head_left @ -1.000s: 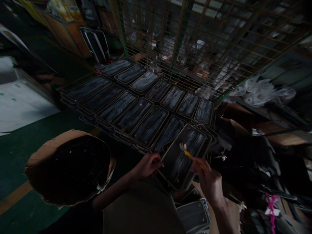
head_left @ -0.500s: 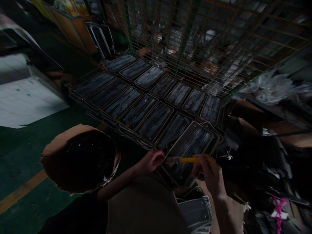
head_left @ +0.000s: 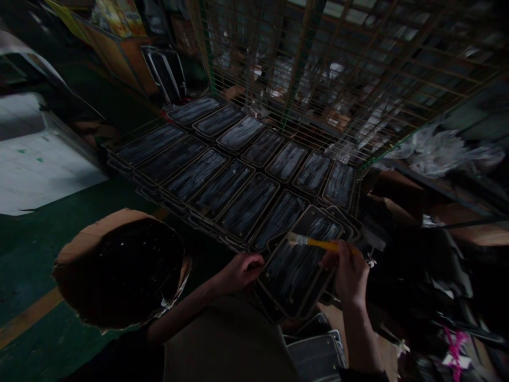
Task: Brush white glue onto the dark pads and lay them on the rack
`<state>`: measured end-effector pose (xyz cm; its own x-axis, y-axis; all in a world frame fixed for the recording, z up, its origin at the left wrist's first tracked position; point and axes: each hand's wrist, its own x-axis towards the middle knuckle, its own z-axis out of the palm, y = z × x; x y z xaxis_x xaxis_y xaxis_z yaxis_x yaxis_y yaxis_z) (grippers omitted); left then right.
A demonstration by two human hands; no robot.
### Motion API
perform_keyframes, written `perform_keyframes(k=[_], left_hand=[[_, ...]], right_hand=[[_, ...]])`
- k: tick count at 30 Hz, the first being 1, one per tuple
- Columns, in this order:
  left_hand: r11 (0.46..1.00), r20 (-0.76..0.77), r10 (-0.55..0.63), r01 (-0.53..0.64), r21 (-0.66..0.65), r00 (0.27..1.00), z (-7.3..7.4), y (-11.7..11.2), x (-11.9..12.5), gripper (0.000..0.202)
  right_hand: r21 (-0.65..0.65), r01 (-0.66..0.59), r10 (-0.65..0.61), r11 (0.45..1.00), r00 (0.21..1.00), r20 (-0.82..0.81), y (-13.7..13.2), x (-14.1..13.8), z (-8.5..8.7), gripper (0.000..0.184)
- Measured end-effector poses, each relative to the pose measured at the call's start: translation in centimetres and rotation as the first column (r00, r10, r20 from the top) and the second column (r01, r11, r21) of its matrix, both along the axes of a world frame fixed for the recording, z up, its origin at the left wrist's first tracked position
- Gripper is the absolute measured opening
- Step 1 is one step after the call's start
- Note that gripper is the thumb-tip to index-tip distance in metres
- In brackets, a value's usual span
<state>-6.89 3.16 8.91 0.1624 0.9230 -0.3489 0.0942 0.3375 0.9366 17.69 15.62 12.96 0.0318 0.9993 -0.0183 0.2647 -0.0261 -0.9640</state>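
My right hand (head_left: pixel 350 268) grips the yellow handle of a paintbrush (head_left: pixel 318 243), its pale bristles over the upper left part of a dark rectangular panel (head_left: pixel 302 265). Whitish streaks run along that panel, which lies tilted on top of others at the near right corner. At the panel's left edge, my left hand (head_left: pixel 244 269) is closed, fingers curled at the rim; its fingertips are partly hidden. Beyond, rows of similar streaked panels (head_left: pixel 199 172) with light borders lie side by side in stacked layers.
A cut-open cardboard drum with a dark inside (head_left: pixel 123 265) stands at left. Behind the panels rises a wire mesh cage wall (head_left: pixel 302 69). More panels (head_left: pixel 314 355) are stacked low by my body. Dark bags (head_left: pixel 421 254) and a pink string (head_left: pixel 455 345) lie at right.
The brush has moved up and away from me along the panel, from its near left edge. My left hand stays at the rim. The view has shifted slightly.
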Motion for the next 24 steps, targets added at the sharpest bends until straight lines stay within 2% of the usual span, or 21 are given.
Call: perform_keyframes(k=[3,6,13,15,18,20,22,24], left_hand=[[1.0,-0.024,0.003,-0.004,-0.014,1.0,-0.1,0.1,0.1,0.025],[0.998,-0.023,0.02,-0.021,-0.066,1.0,-0.1,0.1,0.3,0.026],[0.996,-0.048,0.047,-0.05,-0.074,0.998,0.0,0.0,0.6,0.024],[0.997,-0.051,0.051,-0.054,-0.064,0.997,-0.1,0.0,0.6,0.024],[0.999,-0.074,0.05,-0.051,-0.018,0.996,0.0,-0.1,0.6,0.023],[0.999,-0.085,0.054,-0.053,0.008,0.995,0.1,-0.2,0.5,0.023],[0.999,-0.081,0.051,-0.049,0.022,0.995,0.3,-0.2,0.4,0.022],[0.999,-0.067,0.04,-0.038,0.037,0.997,0.4,-0.2,0.4,0.022]], right_hand=[[0.074,0.093,-0.094,0.993,0.995,0.013,2.7,-0.2,-0.7,0.042],[0.147,0.113,-0.121,0.983,0.991,0.051,4.4,-0.4,-0.9,0.04],[0.301,0.147,-0.203,0.942,0.965,0.165,6.2,-1.1,-0.7,0.043],[0.307,0.118,-0.184,0.944,0.963,0.196,5.6,-1.2,-0.4,0.043],[0.246,-0.003,-0.067,0.969,0.959,0.274,2.9,-1.0,0.2,0.039],[0.158,-0.074,0.025,0.985,0.956,0.291,0.6,-0.7,0.8,0.037],[0.048,-0.124,0.11,0.991,0.965,0.24,-1.5,-0.2,1.5,0.036],[-0.033,-0.159,0.162,0.987,0.97,0.179,-2.4,0.3,1.9,0.035]])
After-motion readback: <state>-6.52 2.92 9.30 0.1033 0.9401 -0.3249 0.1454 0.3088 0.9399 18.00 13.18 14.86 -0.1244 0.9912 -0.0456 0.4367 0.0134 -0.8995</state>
